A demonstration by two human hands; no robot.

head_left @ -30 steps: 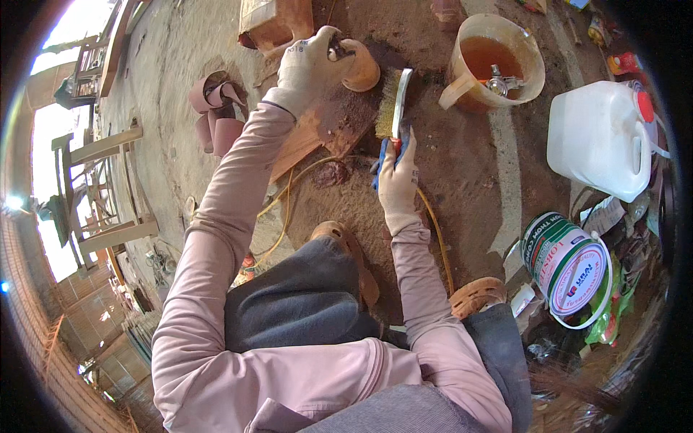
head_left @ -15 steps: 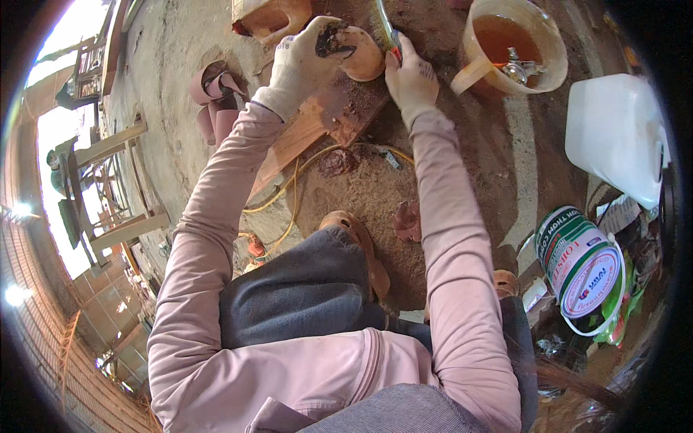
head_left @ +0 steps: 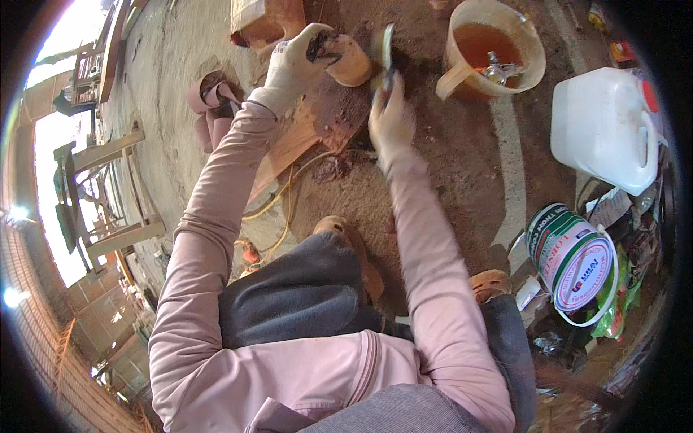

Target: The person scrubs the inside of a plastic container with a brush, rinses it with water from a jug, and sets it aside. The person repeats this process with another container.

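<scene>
My left hand [head_left: 290,68], in a white glove with darkly soiled fingertips, is closed around a tan rounded piece [head_left: 352,65]. It holds the piece over a wooden board [head_left: 289,155] whose far end is covered in dark reddish grit. Just to the right, my gloved right hand [head_left: 393,123] grips a slim tool with a pale curved head [head_left: 388,45]. Motion smears that hand and the handle, so the tool's exact kind is unclear. The tool's head stands close to the piece, with a small gap between them.
A plastic pitcher [head_left: 451,76] at far right holds amber liquid and a metal fitting. Right of it stand a white jerrycan [head_left: 603,126] and a labelled bucket [head_left: 570,252]. A cut container [head_left: 267,22] sits far ahead; pink abrasive strips [head_left: 209,108] and a yellow cord [head_left: 289,191] lie left.
My right hand has moved left and slightly down with the tool. The tan piece has tilted and shifted a little left in my left hand. The whole view has shifted slightly.
</scene>
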